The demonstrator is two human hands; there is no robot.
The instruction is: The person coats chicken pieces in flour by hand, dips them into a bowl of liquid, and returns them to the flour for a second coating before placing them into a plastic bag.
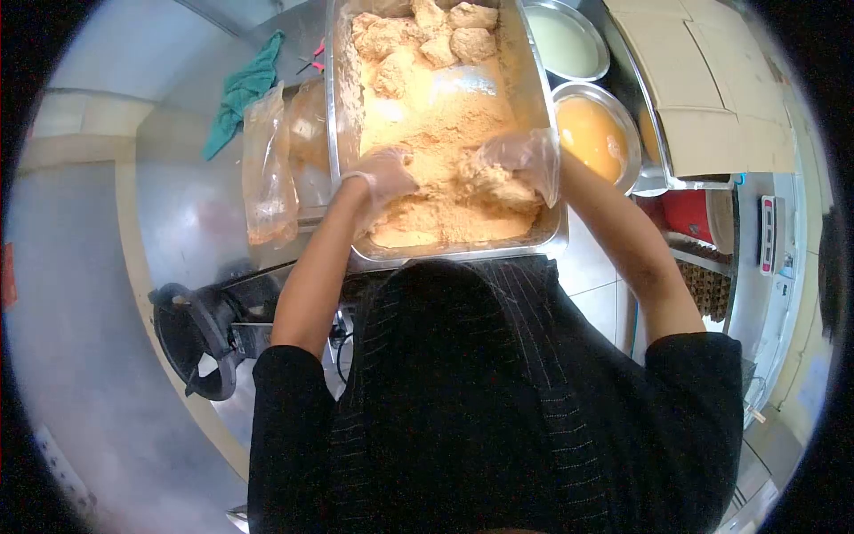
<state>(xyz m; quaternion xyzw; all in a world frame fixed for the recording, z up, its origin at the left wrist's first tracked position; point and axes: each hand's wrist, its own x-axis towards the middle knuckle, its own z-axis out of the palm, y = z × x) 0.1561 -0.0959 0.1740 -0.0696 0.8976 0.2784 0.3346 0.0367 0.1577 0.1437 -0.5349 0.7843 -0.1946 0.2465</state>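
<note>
A deep metal tray (pixel 334 111) in front of me holds orange-tinted breading crumbs (pixel 427 116). Several coated lumps (pixel 472 44), which look like breaded meat pieces, are gathered at its far end. My left hand (pixel 384 174), in a clear plastic glove, dips into the crumbs at the near left; its fingertips are partly hidden there. On the near right, my gloved right hand (pixel 523 158) has its fingers curled over a breaded piece (pixel 495 186) lying in the crumbs. Part of that piece is covered by the hand.
Right of the tray stand a bowl of orange-yellow liquid (pixel 589 133) and a bowl of pale liquid (pixel 562 40). Cardboard (pixel 712 84) lies beyond them. To the left are clear plastic bags (pixel 269 178), a green cloth (pixel 247 89) and pink-handled scissors (pixel 316 64).
</note>
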